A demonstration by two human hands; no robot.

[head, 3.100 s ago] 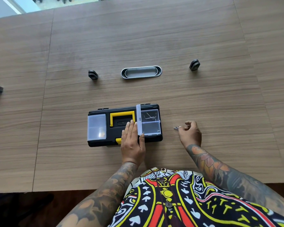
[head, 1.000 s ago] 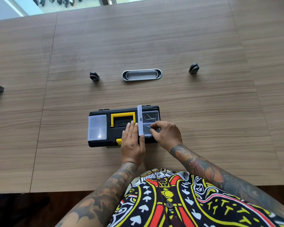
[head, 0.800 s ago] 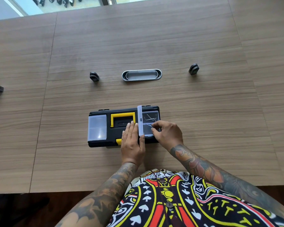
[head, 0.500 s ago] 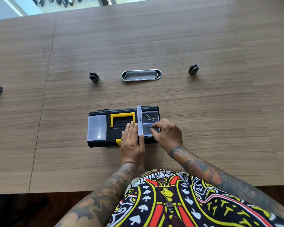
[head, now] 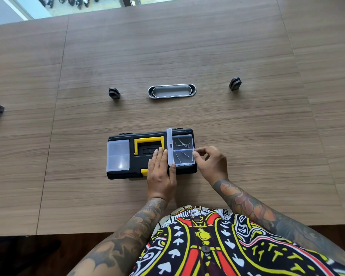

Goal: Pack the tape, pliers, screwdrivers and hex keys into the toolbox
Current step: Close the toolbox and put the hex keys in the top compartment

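Nearest the camera, the left hand [head: 161, 172] lay flat on the toolbox [head: 151, 154], fingers pressed together and straight, its fingertips beside the yellow handle [head: 149, 143] and its edge against the raised clear lid [head: 169, 146] of the right-hand organiser compartment [head: 183, 150]. The right hand [head: 210, 163] sat just beside that compartment's right rim, thumb and forefinger curled towards each other at the edge; they seemed to hold nothing, though the view was too small to be sure. Thin hex keys [head: 182, 144] lay inside the open compartment, some in its far half and some in the near half. The left-hand compartment [head: 118, 155] stayed shut under its clear cover. No tape, pliers or screwdrivers lay loose on the table [head: 247, 136]. Farther off sat an oval cable grommet [head: 172, 91].

The risk I judged likeliest was the clear lid snapping down on a key tip lying proud of the divider, leaving it unlatched.
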